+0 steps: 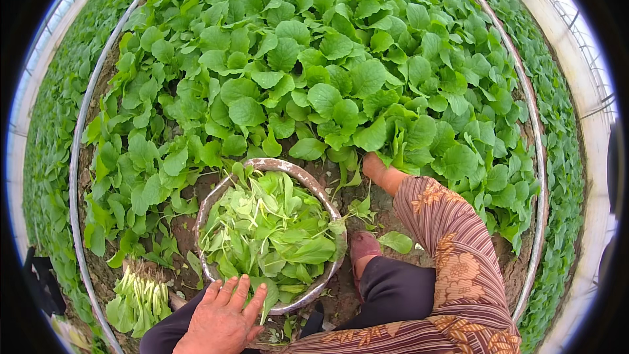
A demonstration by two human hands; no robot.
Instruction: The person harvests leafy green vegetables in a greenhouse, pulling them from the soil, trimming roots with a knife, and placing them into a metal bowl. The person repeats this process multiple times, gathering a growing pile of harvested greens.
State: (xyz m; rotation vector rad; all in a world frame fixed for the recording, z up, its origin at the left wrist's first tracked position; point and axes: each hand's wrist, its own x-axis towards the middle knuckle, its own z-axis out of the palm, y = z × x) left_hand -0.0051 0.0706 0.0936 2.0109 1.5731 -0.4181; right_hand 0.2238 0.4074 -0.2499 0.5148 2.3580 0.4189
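Note:
My left hand (223, 314) rests palm down over my dark-trousered knee, its spread fingertips at the near rim of a round, worn basin (335, 209). Picked leafy greens (268, 226) fill the basin, with pale stems on top. My right hand (381, 172) reaches from a striped, flowered sleeve (452, 250) into the standing leafy plants (417, 137); its fingers are hidden under the leaves, so its grip cannot be told. Left of my knee lies a bunch of pulled greens (140, 300) with roots and pale stems.
Dense leafy plants (295, 59) stand ahead. Long pale pipes run along the left (78, 123) and right (535, 123), with more plants beyond. My reddish shoe (364, 246) is on the soil right of the basin, near loose leaves (395, 241).

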